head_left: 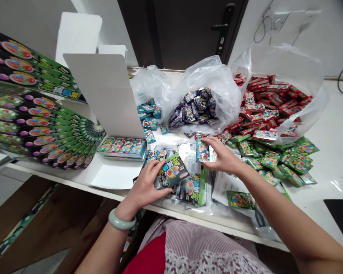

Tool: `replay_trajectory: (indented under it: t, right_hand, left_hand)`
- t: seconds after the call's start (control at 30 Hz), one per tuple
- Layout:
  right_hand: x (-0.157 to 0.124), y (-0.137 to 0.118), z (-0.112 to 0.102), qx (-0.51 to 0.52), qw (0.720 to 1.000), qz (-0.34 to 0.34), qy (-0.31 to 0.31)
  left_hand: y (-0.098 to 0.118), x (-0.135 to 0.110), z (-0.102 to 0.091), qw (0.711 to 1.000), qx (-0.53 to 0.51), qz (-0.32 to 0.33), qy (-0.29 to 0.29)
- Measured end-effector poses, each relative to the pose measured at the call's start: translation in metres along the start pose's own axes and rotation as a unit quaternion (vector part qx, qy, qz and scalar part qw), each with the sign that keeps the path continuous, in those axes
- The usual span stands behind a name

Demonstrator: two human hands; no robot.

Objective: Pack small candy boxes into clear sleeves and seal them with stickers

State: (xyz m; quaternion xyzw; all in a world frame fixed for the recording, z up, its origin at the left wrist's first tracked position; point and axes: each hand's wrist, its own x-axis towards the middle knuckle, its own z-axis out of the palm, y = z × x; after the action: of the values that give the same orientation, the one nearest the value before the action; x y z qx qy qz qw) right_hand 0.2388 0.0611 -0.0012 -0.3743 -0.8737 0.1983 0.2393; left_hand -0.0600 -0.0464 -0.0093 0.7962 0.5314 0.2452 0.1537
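Your left hand [148,182] grips the black packet [173,171] between thumb and fingers, right of the open white box [111,177]; your right hand [222,155] pinches the blue box [202,150] over the middle of the table; main risk seems that fingertip pinch, a small slip could drop the blue box near the red boxes [267,99] or green packets [291,160] and mix colours; the black packet looks tilted, so a loose thumb might let it slide onto the lower packet [192,189]; a left elbow knock could topple the fanned cartons [48,125]; a tug on the plastic bag [231,85] might spill the purple boxes [198,106]; pose: left forearm comes up from the bottom, bracelet [121,220] at the wrist, back of hand up, thumb along the near edge; right forearm slants in from lower right, thumb nearer you, fingers on the far side; can't tell if the black packet touches what's underneath
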Motion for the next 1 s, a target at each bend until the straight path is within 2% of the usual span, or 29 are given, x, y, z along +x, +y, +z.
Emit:
replay_trajectory:
  t: [0.07, 0.23, 0.4, 0.53, 0.73, 0.9, 1.0]
  right_hand:
    - [-0.008, -0.018, -0.015, -0.016, 1.000, -0.017, 0.020]
    - [-0.015, -0.050, -0.034, -0.099, 0.992, -0.054, -0.059]
    - [-0.019, -0.049, -0.034, -0.094, 0.993, -0.058, -0.047]
    - [-0.026, -0.046, -0.032, -0.075, 0.991, -0.075, -0.083]
    - [-0.030, -0.049, -0.033, -0.102, 0.993, -0.044, -0.027]
    - [-0.034, -0.053, -0.030, -0.046, 0.991, -0.061, -0.108]
    - [-0.036, -0.053, -0.029, -0.026, 0.990, -0.064, -0.123]
  left_hand:
    - [0.001, 0.003, 0.002, 1.000, 0.000, 0.014, -0.002]
    - [0.007, 0.012, 0.004, 0.998, 0.005, 0.067, -0.014]
    - [0.009, 0.010, 0.005, 0.996, -0.003, 0.090, -0.028]
    - [0.009, 0.005, 0.004, 0.996, -0.010, 0.084, -0.031]
    - [0.013, 0.007, 0.003, 0.994, -0.035, 0.088, -0.050]
    - [0.014, 0.007, 0.006, 0.994, -0.041, 0.092, -0.040]
    - [0.015, 0.006, 0.008, 0.994, -0.041, 0.097, -0.038]
